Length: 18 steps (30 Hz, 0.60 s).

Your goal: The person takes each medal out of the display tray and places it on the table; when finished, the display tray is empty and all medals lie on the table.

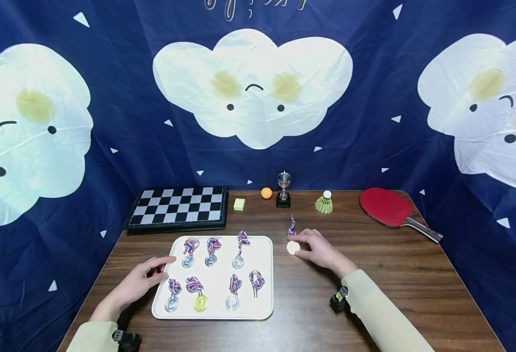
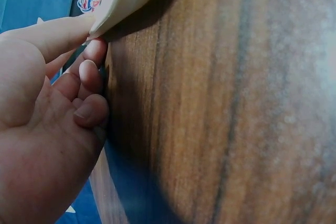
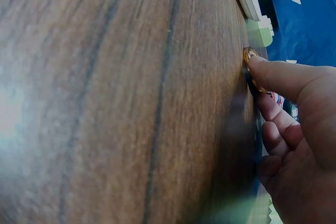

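Note:
A white tray [image 1: 213, 275] holds several medals with striped red, white and blue ribbons: a gold-coloured one [image 1: 201, 303] at the front, silver-coloured ones such as this medal [image 1: 237, 262], and a ribbon bundle [image 1: 256, 279] whose disc does not show. My left hand [image 1: 141, 279] grips the tray's left rim, thumb over the edge and fingertips right at its side. To the right of the tray, my right hand [image 1: 316, 248] pinches a bronze-gold medal [image 3: 249, 53] by its edge between thumb and fingers. The medal's ribbon [image 1: 291, 230] stretches away on the wooden table.
Along the back of the table [image 1: 372, 303] stand a folding chessboard [image 1: 178, 208], a pale green block [image 1: 239, 204], an orange ball [image 1: 266, 193], a small trophy cup [image 1: 284, 188] and a shuttlecock [image 1: 325, 203]. A red table tennis paddle [image 1: 385, 208] lies at the back right. A blue cloth [image 1: 249, 166] hangs behind.

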Each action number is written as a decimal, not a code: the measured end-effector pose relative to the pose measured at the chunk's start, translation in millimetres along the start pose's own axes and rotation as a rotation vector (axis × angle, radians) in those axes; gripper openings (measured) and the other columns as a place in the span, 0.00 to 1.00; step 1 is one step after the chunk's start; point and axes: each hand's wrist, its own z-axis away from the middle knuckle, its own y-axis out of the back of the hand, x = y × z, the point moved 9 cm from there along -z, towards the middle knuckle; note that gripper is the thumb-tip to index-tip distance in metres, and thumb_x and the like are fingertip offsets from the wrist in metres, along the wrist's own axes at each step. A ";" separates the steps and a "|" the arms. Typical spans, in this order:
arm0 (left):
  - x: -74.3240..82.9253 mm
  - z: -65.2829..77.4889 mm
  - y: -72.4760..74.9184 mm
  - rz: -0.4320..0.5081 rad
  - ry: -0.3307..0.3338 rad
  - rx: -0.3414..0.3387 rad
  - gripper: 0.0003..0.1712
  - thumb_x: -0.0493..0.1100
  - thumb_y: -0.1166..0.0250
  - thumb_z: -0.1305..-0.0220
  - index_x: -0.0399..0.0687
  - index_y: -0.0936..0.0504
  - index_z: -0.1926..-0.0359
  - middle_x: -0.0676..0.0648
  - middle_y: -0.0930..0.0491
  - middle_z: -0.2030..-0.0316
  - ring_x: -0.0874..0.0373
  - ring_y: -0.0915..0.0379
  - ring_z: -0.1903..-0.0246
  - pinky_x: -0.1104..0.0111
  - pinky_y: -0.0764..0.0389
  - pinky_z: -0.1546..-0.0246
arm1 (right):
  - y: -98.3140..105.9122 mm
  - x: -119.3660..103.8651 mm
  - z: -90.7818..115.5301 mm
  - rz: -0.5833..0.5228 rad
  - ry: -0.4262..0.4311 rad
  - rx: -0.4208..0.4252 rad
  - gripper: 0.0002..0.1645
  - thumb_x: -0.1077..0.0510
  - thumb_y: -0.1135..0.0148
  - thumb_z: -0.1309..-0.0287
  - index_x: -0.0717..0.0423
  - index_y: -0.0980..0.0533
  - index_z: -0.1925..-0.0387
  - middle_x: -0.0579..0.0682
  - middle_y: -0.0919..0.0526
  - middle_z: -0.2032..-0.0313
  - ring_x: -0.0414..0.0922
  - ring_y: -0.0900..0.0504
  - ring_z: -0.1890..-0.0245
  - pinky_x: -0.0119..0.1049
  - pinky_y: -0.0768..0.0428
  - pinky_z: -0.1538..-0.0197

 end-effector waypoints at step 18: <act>-1.1 -1.1 1.1 0.006 -0.021 -0.001 0.24 0.46 0.36 0.37 0.61 0.25 0.40 0.48 0.26 0.50 0.51 0.36 0.58 0.67 0.34 0.61 | -1.4 -47.1 -17.5 -0.093 0.054 0.190 0.16 0.55 0.31 0.46 0.48 0.18 0.54 0.42 0.22 0.65 0.42 0.27 0.62 0.41 0.29 0.57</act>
